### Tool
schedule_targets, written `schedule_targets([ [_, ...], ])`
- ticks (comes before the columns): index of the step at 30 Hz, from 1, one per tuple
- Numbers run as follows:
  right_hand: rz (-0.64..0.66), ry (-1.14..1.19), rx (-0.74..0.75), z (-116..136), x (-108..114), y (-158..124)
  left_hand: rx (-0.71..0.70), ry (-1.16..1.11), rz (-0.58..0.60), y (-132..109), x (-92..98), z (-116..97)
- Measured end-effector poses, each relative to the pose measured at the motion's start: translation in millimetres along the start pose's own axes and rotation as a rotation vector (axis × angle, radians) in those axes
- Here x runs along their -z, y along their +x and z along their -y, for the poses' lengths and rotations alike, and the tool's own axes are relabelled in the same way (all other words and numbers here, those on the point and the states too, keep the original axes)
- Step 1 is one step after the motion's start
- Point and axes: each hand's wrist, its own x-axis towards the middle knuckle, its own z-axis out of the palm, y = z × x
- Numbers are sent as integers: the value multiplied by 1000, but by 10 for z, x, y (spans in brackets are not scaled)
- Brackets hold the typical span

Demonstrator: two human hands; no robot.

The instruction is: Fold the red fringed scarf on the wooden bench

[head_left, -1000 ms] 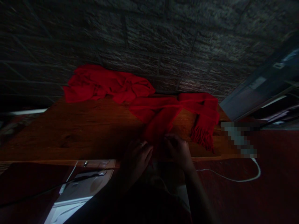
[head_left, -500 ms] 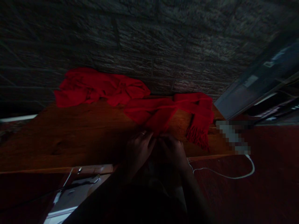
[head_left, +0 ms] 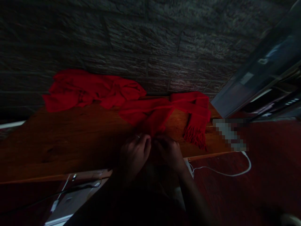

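A long red scarf (head_left: 150,111) with a fringed end lies twisted over a wooden table, its near part reaching my fingers. My left hand (head_left: 136,150), with a ring on one finger, is closed at the scarf's near edge, thumb against the fingers. Just to its right, my right hand (head_left: 169,150) is closed on the same edge, fingers curled down in deep shadow. The fringe (head_left: 196,136) hangs loose to the right of my right hand. Between the hands the cloth is dark, and the exact grip is hard to see.
The wooden table (head_left: 77,141) stands against a rough block wall (head_left: 124,40). More bunched red cloth (head_left: 89,89) lies at its back left. A blurred-out pale object with a white cable (head_left: 235,174) is at the right end, near a grey metal frame (head_left: 235,88). Pale equipment (head_left: 72,194) sits below.
The view has shifted slightly, so the table and cloth appear a little further left. My left hand has turned slightly, its fingers more curled; both hands stay at the scarf's near edge.
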Motion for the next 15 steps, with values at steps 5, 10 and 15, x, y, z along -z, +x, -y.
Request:
schedule_targets([
  [5, 23, 11, 27, -25, 3, 1, 3, -16, 23, 4, 21, -21],
  [10, -9, 4, 51, -65, -14, -4, 10, -45, 82, -43, -78, 18],
  [15, 8, -11, 46, -45, -2, -5, 4, -49, 40, -63, -23, -12],
])
